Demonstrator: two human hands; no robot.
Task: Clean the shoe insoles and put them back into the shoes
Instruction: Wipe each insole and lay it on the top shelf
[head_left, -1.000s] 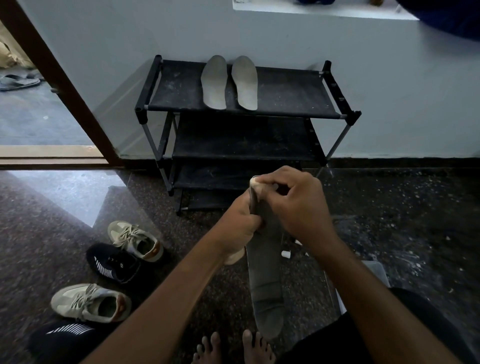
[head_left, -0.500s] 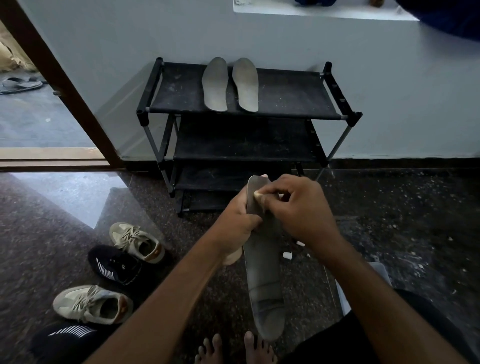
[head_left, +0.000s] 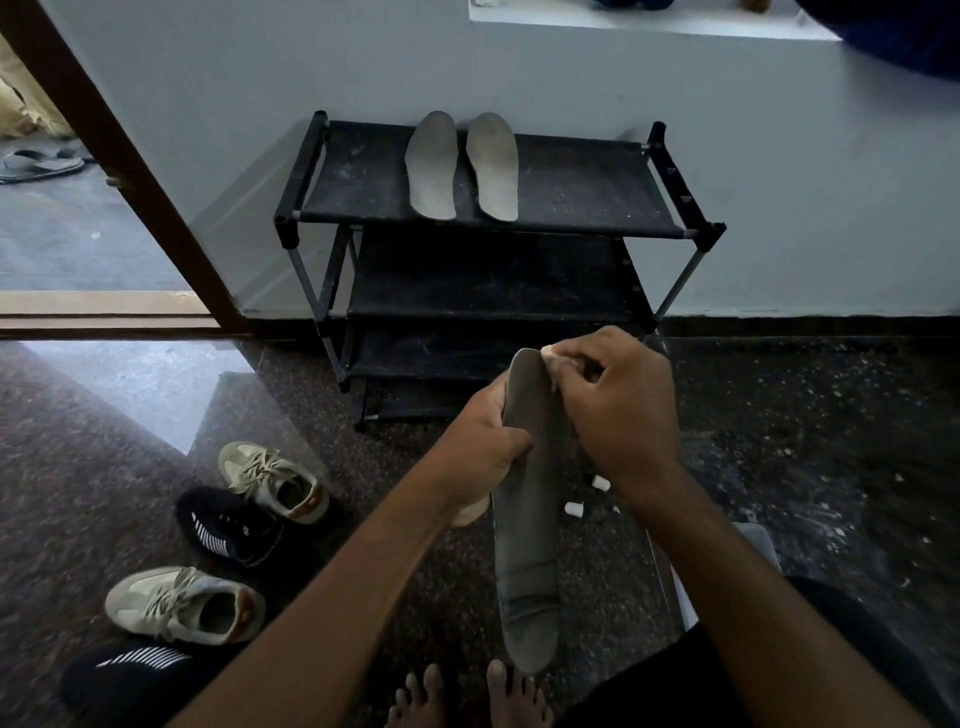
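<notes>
My left hand (head_left: 480, 447) grips a long grey insole (head_left: 527, 545) by its edge, holding it upright over my feet. My right hand (head_left: 618, 410) pinches a small pale wipe (head_left: 549, 354) against the insole's upper end. Two more grey insoles (head_left: 460, 166) lie side by side on top of the black shoe rack (head_left: 571, 187). On the floor at left stand two beige sneakers (head_left: 275, 480) (head_left: 182, 605) and two black sneakers with white stripes (head_left: 228, 525) (head_left: 130, 670).
The rack stands against a pale wall. A doorway with a brown frame (head_left: 130, 171) opens at left, with sandals (head_left: 39, 163) outside. Two small white caps (head_left: 587, 496) lie on the dark speckled floor. My bare feet (head_left: 467, 696) are at the bottom.
My right hand with the wipe slid down the insole's upper end and back up near its tip. The insole's face has turned more toward me.
</notes>
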